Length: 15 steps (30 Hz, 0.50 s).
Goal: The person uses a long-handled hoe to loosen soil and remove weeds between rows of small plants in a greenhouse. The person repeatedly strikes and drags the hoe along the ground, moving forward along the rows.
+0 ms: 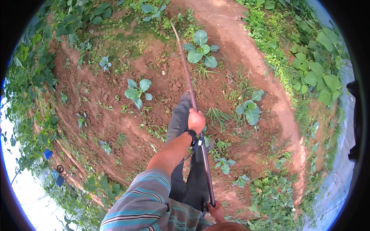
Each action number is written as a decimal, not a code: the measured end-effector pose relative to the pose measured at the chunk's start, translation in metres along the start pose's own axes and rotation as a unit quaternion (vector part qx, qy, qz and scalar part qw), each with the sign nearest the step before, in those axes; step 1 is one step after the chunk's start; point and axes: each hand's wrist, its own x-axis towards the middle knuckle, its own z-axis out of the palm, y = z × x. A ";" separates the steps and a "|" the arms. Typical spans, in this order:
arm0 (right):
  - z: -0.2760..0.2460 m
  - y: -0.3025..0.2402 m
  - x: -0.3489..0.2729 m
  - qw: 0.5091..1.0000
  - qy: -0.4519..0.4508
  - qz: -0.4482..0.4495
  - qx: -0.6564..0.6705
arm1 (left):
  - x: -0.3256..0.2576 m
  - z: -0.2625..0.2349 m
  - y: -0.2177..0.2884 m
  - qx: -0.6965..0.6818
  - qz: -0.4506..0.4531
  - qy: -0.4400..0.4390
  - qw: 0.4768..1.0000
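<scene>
A long, thin wooden pole [187, 71] runs from near my body up and away, and its far end reaches weeds at the top, where I make out no tool head. My left hand [197, 121], with a black watch [190, 134] on its wrist, is wrapped round the middle of it. At the lower end of the pole, my right hand [216, 211] grips near the butt, partly cut off by the lower edge. To the right of the far part grows a broad-leaved cabbage-like plant [200, 50], apart from the pole.
Reddish soil [111, 127] with weeds surrounds my feet. More seedlings stand close by: one on the left [137, 93], one on the right [249, 108], and one low [224, 164]. A bare dirt path [266, 77] curves along the right, beside dense leafy plants [316, 75].
</scene>
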 end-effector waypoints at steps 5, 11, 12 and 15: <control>-0.012 0.107 -0.089 0.997 0.044 0.008 -0.069 | -0.117 0.018 -0.057 0.013 -0.078 -0.066 0.995; -0.005 0.146 -0.126 0.990 0.083 0.054 -0.104 | -0.150 0.017 -0.087 -0.072 -0.193 -0.191 0.960; -0.003 0.133 -0.116 0.983 0.121 0.036 -0.132 | -0.134 0.019 -0.082 -0.070 -0.166 -0.172 0.969; -0.006 0.075 -0.057 0.985 0.094 0.103 -0.098 | -0.069 0.014 -0.054 -0.043 -0.096 -0.113 0.988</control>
